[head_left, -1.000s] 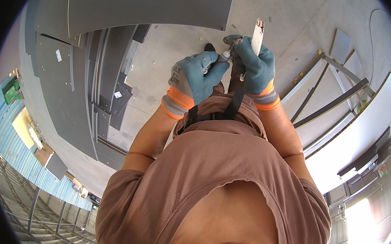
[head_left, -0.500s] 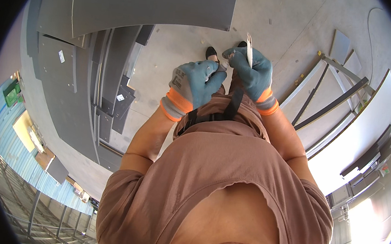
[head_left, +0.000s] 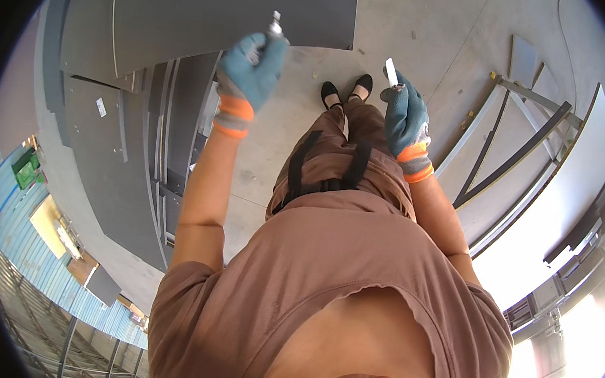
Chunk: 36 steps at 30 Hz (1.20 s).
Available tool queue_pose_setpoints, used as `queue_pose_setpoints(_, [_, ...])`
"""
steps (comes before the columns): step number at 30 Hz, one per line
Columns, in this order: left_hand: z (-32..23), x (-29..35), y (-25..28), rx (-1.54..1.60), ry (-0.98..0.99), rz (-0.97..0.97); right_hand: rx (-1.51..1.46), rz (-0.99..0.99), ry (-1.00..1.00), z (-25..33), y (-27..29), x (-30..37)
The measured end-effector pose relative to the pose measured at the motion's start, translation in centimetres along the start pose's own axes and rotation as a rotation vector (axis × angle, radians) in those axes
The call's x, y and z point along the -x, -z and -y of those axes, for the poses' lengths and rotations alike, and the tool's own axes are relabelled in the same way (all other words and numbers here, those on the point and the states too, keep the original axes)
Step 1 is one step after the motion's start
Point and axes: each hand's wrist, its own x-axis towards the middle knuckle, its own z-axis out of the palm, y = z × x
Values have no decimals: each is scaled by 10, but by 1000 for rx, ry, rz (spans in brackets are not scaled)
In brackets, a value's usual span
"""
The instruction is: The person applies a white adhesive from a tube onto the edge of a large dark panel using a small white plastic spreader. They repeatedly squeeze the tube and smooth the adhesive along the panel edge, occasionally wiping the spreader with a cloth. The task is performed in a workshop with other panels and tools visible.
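Both hands have drawn apart since the earlier frame: the left has moved up and leftward, while the right has shifted only a little to the right. Farthest to the left of the left hand (head_left: 250, 73), beyond the dark sheets, one sees a green object (head_left: 27, 168). Nearer to this hand, on its left and below, lie the dark sheets (head_left: 97, 149). The left hand, in a blue-grey glove with orange cuff, is closed around a small tool (head_left: 276, 25), whose pale tip points upward above the fingers and is blurred. Behind this tip appears a large dark panel (head_left: 239, 3); whether they touch, I cannot tell. Between the two hands, two black shoes (head_left: 331, 93) stand on the grey floor (head_left: 303, 63). The right hand (head_left: 406, 119), gloved in the same manner, has its fingers clamped on the lower end of a white strip (head_left: 391, 72), which rises above them and leans slightly to the left. Right of this hand is a metal frame (head_left: 536, 145), and farther right a white panel (head_left: 569, 187).
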Motion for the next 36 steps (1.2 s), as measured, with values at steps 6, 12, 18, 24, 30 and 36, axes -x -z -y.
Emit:
queue_pose_setpoints(6, [1, -102, -3, 178, -181, -110, 101, -37, 30, -29, -15, -2])
queue_pose_setpoints(12, [46, -203, -16, 293, -164, 149, -427, -33, -378, -14, -47, 5])
queue_pose_setpoints(18, [38, -201, -44, -289, -588, -41, -320, -281, -537, -3, -79, -1])
queue_pose_setpoints(24, [35, -195, -37, -381, -663, -77, -402, -405, -650, 10, -112, 0])
queue_pose_setpoints(30, [39, -201, -35, -493, -761, -137, -398, -504, -656, 22, -126, -8])
queue_pose_setpoints(36, [41, -207, -31, -476, -751, -90, -413, -537, -649, 19, -128, -11])
